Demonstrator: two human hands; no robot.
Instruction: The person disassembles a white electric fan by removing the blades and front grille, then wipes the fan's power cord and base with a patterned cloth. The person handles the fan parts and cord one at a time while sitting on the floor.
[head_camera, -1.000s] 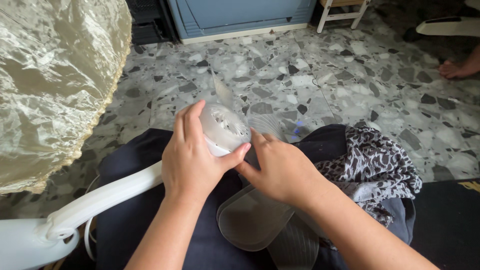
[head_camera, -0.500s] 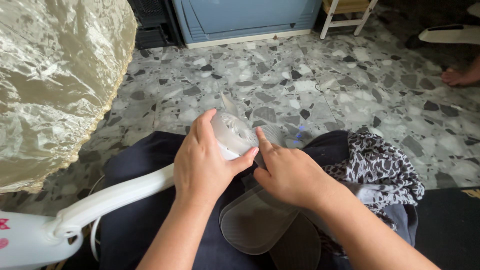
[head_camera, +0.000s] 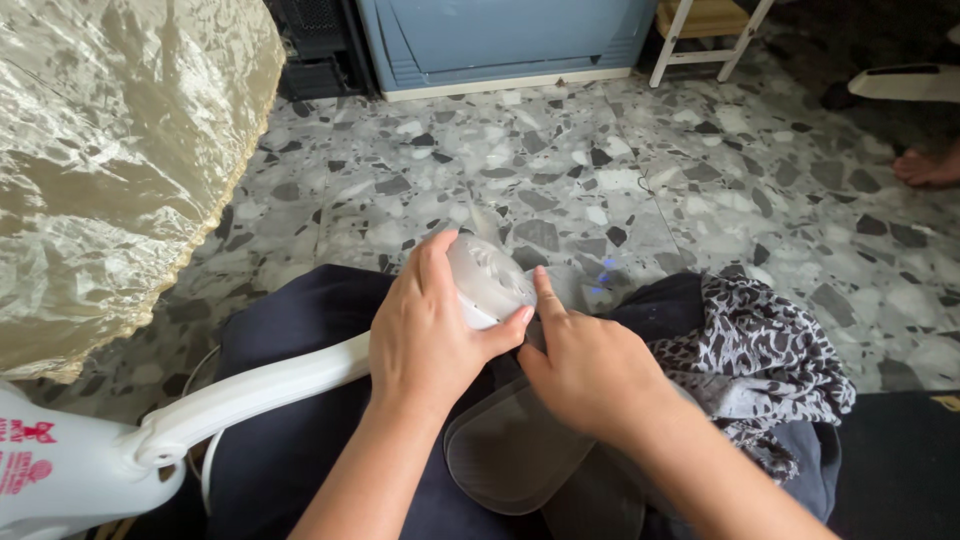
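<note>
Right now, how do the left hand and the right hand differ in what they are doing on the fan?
The left hand wraps its grip around the white motor housing, thumb across the front; the right hand lies flatter, index finger pointing up beside the housing. The left hand covers the end of the white fan neck; the right hand rests over the translucent blade. Both hands are bare and meet at the fan's hub.

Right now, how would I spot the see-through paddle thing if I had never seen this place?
Find the speckled grey stone floor, then the dark blue lap in front of it with a white plastic fan arm lying across. Just under the right hand sits the frosted clear plastic fan blade. It is the only rounded, see-through piece there, unlike the spotted grey cloth beside it.
</note>
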